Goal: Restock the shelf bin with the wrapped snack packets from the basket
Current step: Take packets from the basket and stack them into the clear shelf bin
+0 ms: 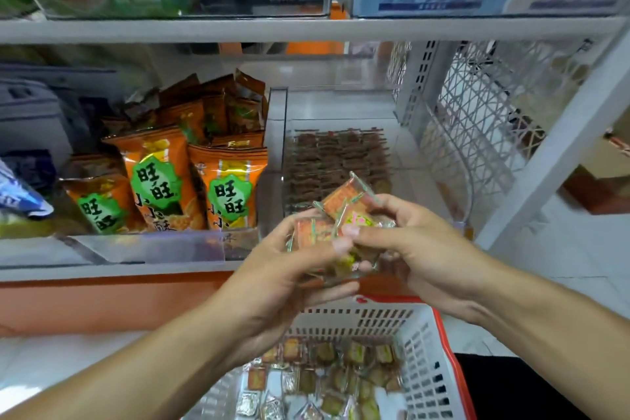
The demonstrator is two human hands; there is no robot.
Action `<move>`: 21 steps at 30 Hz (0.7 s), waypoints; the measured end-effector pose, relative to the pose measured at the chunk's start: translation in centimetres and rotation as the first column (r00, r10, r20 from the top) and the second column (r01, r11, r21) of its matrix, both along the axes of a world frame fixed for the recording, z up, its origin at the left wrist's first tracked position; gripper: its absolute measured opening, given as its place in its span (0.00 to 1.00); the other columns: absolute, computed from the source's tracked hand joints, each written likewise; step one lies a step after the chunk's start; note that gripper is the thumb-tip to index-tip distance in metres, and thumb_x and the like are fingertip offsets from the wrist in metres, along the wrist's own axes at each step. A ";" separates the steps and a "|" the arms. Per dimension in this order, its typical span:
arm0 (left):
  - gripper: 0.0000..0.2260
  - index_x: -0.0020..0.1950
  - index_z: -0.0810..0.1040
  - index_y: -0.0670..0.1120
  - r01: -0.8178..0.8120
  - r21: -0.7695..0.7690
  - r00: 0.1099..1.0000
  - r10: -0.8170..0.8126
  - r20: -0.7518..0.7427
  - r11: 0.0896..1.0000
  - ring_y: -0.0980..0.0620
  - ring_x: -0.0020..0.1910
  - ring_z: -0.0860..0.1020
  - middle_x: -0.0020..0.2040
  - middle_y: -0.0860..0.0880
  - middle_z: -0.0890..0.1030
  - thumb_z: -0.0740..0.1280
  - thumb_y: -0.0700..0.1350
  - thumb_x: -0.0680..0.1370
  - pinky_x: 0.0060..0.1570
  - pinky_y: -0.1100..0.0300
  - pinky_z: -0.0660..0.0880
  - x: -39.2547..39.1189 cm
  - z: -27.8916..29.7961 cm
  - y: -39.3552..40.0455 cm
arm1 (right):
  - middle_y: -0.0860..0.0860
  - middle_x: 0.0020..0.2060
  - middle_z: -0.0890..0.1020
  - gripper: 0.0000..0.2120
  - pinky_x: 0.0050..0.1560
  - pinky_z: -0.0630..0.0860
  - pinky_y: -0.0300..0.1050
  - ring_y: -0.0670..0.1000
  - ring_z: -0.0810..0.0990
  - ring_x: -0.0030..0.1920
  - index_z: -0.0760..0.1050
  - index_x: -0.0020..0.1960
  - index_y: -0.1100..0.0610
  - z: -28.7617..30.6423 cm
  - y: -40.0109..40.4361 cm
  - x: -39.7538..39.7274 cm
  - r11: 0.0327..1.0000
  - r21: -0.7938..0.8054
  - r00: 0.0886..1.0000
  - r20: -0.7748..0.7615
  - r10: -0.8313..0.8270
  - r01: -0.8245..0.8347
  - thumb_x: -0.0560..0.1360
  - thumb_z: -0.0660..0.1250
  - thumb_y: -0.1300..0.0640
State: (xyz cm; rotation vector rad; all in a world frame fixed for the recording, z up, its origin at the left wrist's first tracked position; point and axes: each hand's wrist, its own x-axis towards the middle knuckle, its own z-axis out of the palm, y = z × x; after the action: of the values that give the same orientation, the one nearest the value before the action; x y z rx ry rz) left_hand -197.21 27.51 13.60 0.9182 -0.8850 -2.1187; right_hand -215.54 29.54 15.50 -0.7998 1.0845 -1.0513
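Both hands [344, 249] gripping snack packets [341, 215], above basket [426, 351], before bin [276, 147]

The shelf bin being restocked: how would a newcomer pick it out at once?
On the lower white shelf, look right of the orange snack bags. The clear bin sits just beyond both hands' bunch of packets. Unlike its neighbours, it holds flat rows of small brown wrapped squares.

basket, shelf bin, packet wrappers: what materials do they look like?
Basket: moulded white plastic, slotted walls, red rim. Shelf bin: clear rigid plastic, probably acrylic; contents show through. Snack packets in both hands: thin glossy film, crinkled, partly transparent.
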 end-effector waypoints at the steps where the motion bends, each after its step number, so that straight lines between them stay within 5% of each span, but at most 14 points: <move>1: 0.31 0.67 0.75 0.47 -0.015 -0.026 0.999 0.015 0.028 1.000 0.36 0.54 0.85 0.57 0.37 0.85 0.80 0.36 0.67 0.48 0.50 0.84 -0.1 -0.2 -0.1 | 0.55 0.45 0.86 0.19 0.32 0.79 0.39 0.49 0.85 0.38 0.78 0.56 0.58 0.0 -0.1 0.1 1.000 -0.009 1.000 -0.018 -0.011 0.011 0.66 0.77 0.58; 6: 0.27 0.63 0.78 0.41 -0.088 -0.014 0.994 0.089 0.065 0.996 0.42 0.50 0.87 0.54 0.38 0.86 0.77 0.35 0.64 0.42 0.53 0.84 -0.6 0.0 -0.7 | 0.52 0.48 0.86 0.18 0.23 0.75 0.39 0.48 0.84 0.40 0.79 0.56 0.54 0.7 -0.7 -0.5 0.993 -0.113 0.974 -0.225 0.008 -0.035 0.68 0.75 0.49; 10: 0.18 0.55 0.81 0.38 -0.094 0.096 0.996 0.093 0.008 0.991 0.43 0.47 0.87 0.51 0.38 0.87 0.74 0.34 0.65 0.40 0.53 0.84 -0.3 0.5 -0.9 | 0.49 0.47 0.87 0.15 0.31 0.79 0.43 0.47 0.85 0.43 0.82 0.54 0.50 1.4 -0.9 -1.8 0.926 -0.377 0.904 -0.397 -0.159 -0.003 0.68 0.78 0.50; 13: 0.21 0.57 0.81 0.35 -0.126 0.203 0.990 0.137 -0.042 0.971 0.41 0.47 0.87 0.52 0.34 0.86 0.74 0.34 0.64 0.36 0.55 0.84 0.3 1.1 -1.3 | 0.46 0.51 0.84 0.20 0.50 0.79 0.42 0.48 0.84 0.52 0.82 0.56 0.46 1.3 -0.7 -2.8 0.754 -0.599 0.704 -0.656 -0.271 -0.269 0.68 0.81 0.60; 18: 0.08 0.42 0.87 0.37 -0.093 0.243 0.987 0.121 -0.102 0.966 0.41 0.50 0.86 0.55 0.34 0.84 0.74 0.39 0.66 0.39 0.51 0.85 1.1 1.7 -1.9 | 0.46 0.51 0.80 0.21 0.49 0.77 0.47 0.48 0.80 0.52 0.84 0.57 0.49 0.4 0.3 -2.3 0.588 -0.634 0.491 -0.769 -0.409 -0.503 0.69 0.77 0.69; 21: 0.15 0.55 0.84 0.37 -0.097 0.260 0.984 0.132 -0.122 0.961 0.42 0.58 0.82 0.60 0.31 0.82 0.73 0.41 0.69 0.46 0.45 0.85 1.1 1.8 -1.9 | 0.46 0.51 0.80 0.16 0.45 0.79 0.53 0.50 0.80 0.52 0.85 0.56 0.49 0.4 0.6 -1.9 0.568 -0.608 0.400 -0.794 -0.458 -0.555 0.71 0.76 0.64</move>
State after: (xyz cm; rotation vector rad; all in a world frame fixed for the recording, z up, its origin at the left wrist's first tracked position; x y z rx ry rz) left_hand -196.07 25.60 15.37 0.9117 -0.4860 -2.1959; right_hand -217.43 30.19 15.92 -2.5003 1.4174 -1.0039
